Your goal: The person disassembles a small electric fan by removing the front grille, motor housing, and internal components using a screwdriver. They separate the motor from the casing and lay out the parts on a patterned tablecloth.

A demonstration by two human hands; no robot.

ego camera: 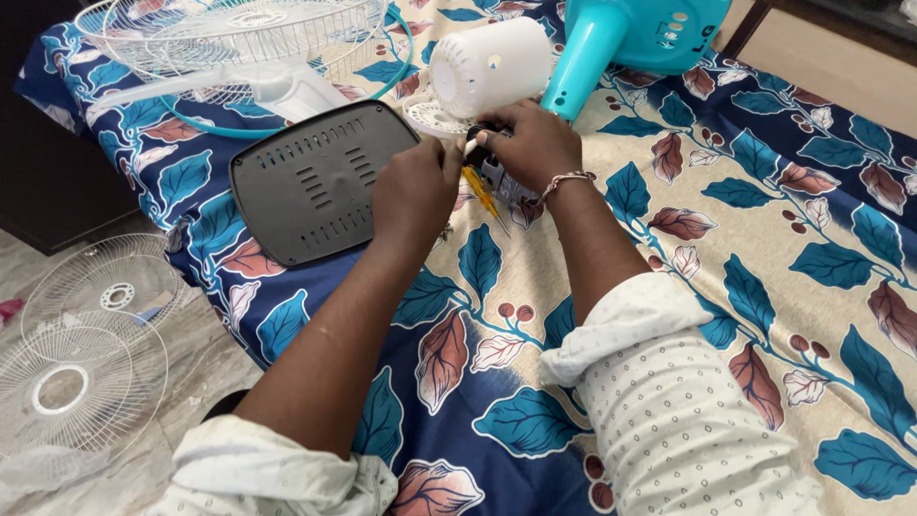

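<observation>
Setting: bed covered by a leaf-print sheet [764,239], fan parts laid out on it.
Work piece: small fan motor assembly [503,179], grey metal with dark parts, lying on the sheet between the two hands, largely hidden by them.
Left hand [413,191]: fingers curled, tips meeting at the near side of the motor; whether it grips a small part cannot be told.
Right hand [533,143]: closed over the top of the motor, pinching a pale slim piece at its fingertips; a bracelet sits at the wrist.
Screwdriver [483,194]: yellow handle, lying just under the hands, touching or nearly touching the motor.
White motor cover [489,65]: on its side, just behind the hands.
Teal fan stand [630,38]: behind the cover.
Dark base plate [310,182]: flat, slotted, left of the hands.
Wire fan guards [81,354]: on the floor, well apart.
Handling advice: steady the motor against the sheet with one hand, keep small parts clear of the folds.
</observation>
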